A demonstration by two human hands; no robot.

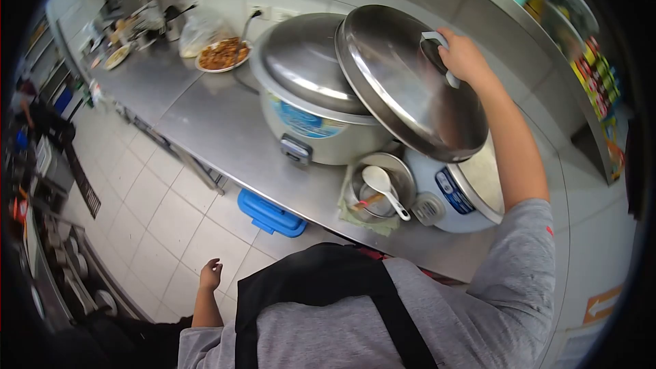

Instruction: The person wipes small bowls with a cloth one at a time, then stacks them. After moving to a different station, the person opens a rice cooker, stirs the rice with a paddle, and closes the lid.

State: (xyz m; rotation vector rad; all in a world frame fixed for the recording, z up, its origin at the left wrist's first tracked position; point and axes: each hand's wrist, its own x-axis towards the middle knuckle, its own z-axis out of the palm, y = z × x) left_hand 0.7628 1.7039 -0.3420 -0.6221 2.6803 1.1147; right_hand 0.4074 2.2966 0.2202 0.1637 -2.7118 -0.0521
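Observation:
My right hand point(465, 58) grips the pale handle of a large steel pot lid point(403, 78), raised and tilted. The lid hangs over part of a pale blue rice cooker point(437, 195) at the right, whose top shows a whitish surface, partly hidden by my arm and the lid. Beside it stands a bigger rice cooker point(273, 113) with its own domed lid point(307, 61) on; the raised lid overlaps that one in view. Down at my side, my left hand point(210, 275) hangs over the floor, holding nothing, with its fingers loosely bent.
A metal bowl point(403, 167) with a white rice paddle point(386, 191) sits on a greenish cloth point(369, 222). Farther left on the steel counter point(225, 137) are a plate of brown food point(222, 55) and a plastic bag point(201, 31). A blue-lidded box point(270, 215) lies below; a shelf point(506, 0) overhangs.

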